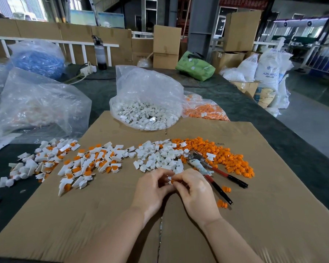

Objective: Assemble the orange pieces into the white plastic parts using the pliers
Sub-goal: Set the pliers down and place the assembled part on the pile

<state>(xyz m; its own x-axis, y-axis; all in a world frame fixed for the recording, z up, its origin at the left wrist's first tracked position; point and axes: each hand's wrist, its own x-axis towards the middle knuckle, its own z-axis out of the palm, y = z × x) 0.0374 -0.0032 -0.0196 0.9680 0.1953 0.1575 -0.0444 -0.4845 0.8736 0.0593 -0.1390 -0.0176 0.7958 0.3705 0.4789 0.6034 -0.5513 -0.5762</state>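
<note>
My left hand (152, 188) and my right hand (195, 188) meet over the cardboard sheet (103, 224), pinching together a small white plastic part with an orange piece (171, 181) between the fingertips. The pliers (215, 171) with red and black handles lie untouched just right of my right hand. A pile of loose white parts (160, 156) lies beyond my hands, with a heap of orange pieces (222, 154) to its right. Assembled white-and-orange parts (87, 164) spread out to the left.
An open clear bag of white parts (146, 103) stands at the cardboard's far edge, beside a bag of orange pieces (203, 109). A large crumpled plastic bag (34, 105) sits at the left. Two stray orange pieces (224, 196) lie near the plier handles. Boxes and sacks stand beyond the table.
</note>
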